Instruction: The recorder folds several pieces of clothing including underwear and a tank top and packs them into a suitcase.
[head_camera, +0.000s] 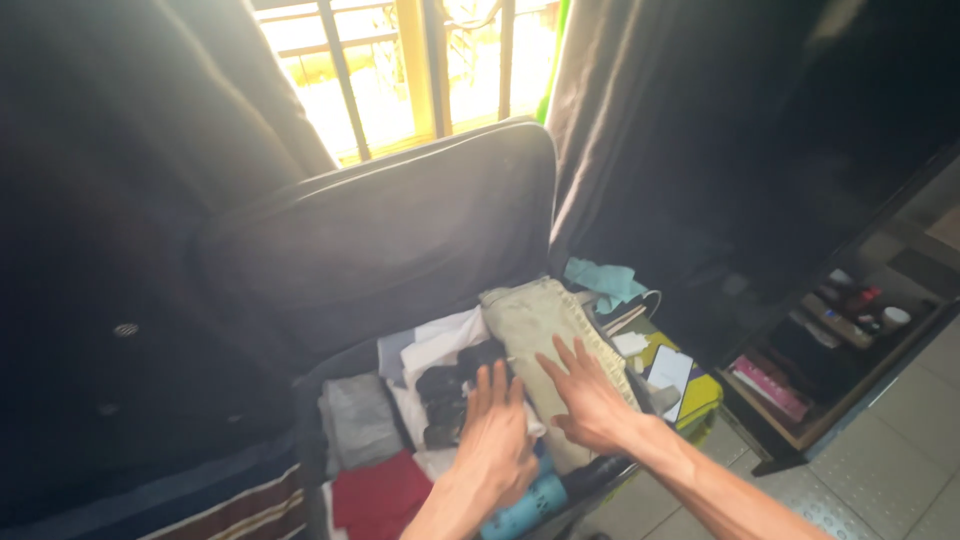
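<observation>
Low in the frame's centre, the open suitcase (300, 400) shows grey and red clothes at its left. Left hand (495, 440) lies flat, fingers spread, on dark rolled items (450, 395); just right, the right hand (590, 400) presses open-palmed on the folded beige garment (535, 320).

Hidden under the left hand (495, 440): part of the white cloth (440, 345). Cut off by the bottom edge: red garment (378, 497), blue bottle (525, 505). Too small and dim to identify, perhaps jars: shelf items (860, 305).
</observation>
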